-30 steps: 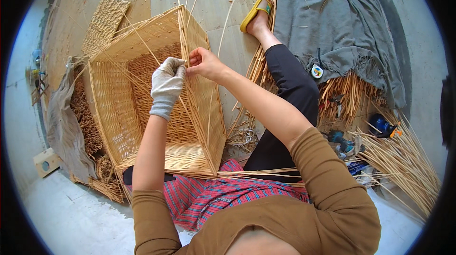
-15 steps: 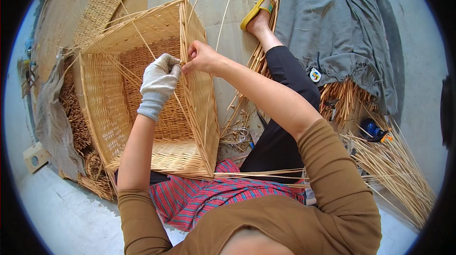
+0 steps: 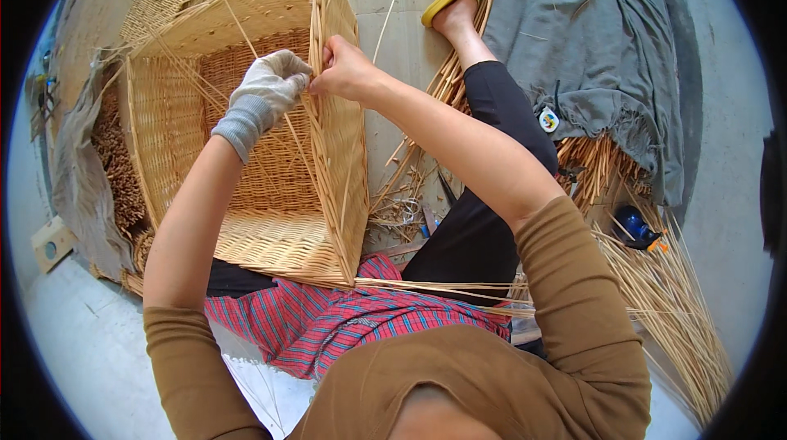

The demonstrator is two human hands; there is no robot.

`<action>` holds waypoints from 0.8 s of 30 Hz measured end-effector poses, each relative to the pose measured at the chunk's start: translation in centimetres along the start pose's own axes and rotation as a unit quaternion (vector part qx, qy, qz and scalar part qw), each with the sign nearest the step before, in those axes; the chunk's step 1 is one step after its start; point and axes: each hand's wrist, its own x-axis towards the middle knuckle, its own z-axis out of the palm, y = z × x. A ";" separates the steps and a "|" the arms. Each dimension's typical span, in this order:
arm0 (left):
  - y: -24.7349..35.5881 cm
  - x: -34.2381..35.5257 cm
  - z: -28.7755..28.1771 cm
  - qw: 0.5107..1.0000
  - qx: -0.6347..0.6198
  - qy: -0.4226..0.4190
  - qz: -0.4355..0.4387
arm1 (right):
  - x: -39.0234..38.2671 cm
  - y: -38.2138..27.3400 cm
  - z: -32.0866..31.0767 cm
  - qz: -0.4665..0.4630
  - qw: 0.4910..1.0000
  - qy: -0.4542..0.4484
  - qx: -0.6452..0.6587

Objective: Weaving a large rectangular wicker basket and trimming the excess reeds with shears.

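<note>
A large rectangular wicker basket (image 3: 168,124) lies tilted in front of me, its open side facing me and one corner against my lap. My left hand (image 3: 269,86), in a pale knit glove, is closed at the inner side of the right-hand rim (image 3: 316,26). A thin wicker strand (image 3: 234,13) runs into its grip. From the outer side, my bare right hand (image 3: 348,72) wraps its fingers round the same rim. Both hands' fingertips nearly meet there; exactly what lies between them is hidden.
Loose strands (image 3: 393,13) stick out beyond the basket. A grey cloth (image 3: 590,38) covers rod bundles at the right, with a tape measure (image 3: 548,119) on its edge. Pale rods (image 3: 664,292) and a dark blue round object (image 3: 633,227) lie nearer. More bundled rods (image 3: 119,165) stand left.
Basket and hands sit slightly higher in view. My left forearm has swung outward to the left, its wrist lower relative to the rim. Both hands stay at the rim.
</note>
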 end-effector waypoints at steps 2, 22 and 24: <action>-1.2 0.2 -0.1 1.000 -0.011 -0.006 0.016 | -0.3 -0.3 0.2 -0.004 1.000 -0.007 -0.008; -5.7 2.2 2.1 0.938 -0.311 -0.019 0.148 | -2.9 -0.1 0.9 -0.125 0.984 0.050 -0.116; -5.2 2.1 2.7 0.939 -0.309 0.020 0.149 | -2.5 0.2 0.3 -0.120 0.985 0.019 -0.122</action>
